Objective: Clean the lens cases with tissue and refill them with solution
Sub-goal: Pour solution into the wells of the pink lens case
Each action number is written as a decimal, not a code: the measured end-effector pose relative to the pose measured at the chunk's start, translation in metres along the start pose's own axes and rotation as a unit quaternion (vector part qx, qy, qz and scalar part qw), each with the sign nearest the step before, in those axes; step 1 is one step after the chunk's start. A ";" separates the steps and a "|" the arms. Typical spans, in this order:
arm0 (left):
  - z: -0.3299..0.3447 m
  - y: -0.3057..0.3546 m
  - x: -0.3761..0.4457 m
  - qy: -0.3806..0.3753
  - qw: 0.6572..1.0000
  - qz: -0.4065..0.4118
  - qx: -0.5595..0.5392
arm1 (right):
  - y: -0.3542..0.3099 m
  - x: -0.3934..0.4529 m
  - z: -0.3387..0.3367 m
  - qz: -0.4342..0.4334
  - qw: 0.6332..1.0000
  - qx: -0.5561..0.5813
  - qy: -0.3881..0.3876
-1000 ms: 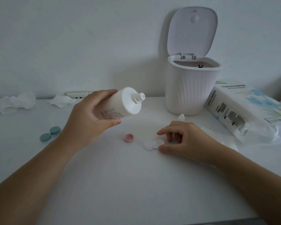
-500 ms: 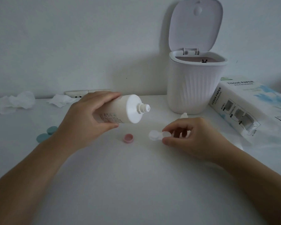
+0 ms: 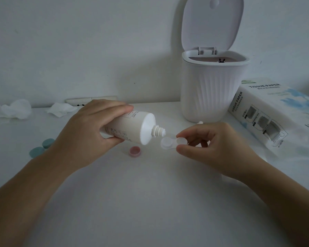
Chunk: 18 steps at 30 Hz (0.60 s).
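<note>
Two hands work above the middle of the white counter (image 3: 150, 202). The left hand (image 3: 89, 134) grasps a white solution bottle (image 3: 132, 130), fingers curled over its top and thumb under it; the bottle is tipped nearly flat, its uncapped threaded nozzle pointing right and slightly down. The right hand (image 3: 209, 147) pinches a clear lens case (image 3: 171, 142) between thumb and forefinger at the case's right cup, lifted off the counter. The case's open left cup sits just below and beside the nozzle tip; whether they touch cannot be told.

On the counter just below the bottle lies a small pink cap (image 3: 135, 151), open side up. At the left, partly behind the left forearm, lies a teal lens case (image 3: 42, 147). Crumpled tissues (image 3: 12, 110) lie at the far left, against the wall. A white ribbed bin (image 3: 212, 90) stands at the far right with its lid raised. Right of it lies a tissue paper pack (image 3: 273, 114), on its side. A small white cap (image 3: 200, 122) peeks out behind the right hand, near the foot of the bin.
</note>
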<state>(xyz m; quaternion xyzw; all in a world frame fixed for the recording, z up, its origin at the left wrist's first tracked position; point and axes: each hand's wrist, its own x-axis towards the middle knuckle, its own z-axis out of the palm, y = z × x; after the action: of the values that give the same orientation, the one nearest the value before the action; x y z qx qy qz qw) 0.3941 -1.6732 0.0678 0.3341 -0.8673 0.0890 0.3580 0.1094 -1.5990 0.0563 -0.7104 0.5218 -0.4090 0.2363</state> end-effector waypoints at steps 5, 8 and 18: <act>0.000 0.003 0.001 0.000 1.000 0.013 0.008 | -0.003 -0.001 0.000 0.007 1.000 -0.003 -0.001; -0.001 0.003 0.002 0.003 1.000 0.019 0.012 | -0.005 -0.001 0.000 0.011 1.000 -0.007 0.000; 0.001 0.000 0.002 0.021 0.998 0.045 0.023 | -0.004 0.000 0.001 0.022 1.000 -0.009 -0.004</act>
<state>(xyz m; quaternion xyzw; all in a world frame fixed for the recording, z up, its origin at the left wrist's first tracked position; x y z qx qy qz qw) 0.3923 -1.6748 0.0683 0.3008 -0.8716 0.1319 0.3640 0.1121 -1.5978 0.0586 -0.7021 0.5401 -0.3964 0.2413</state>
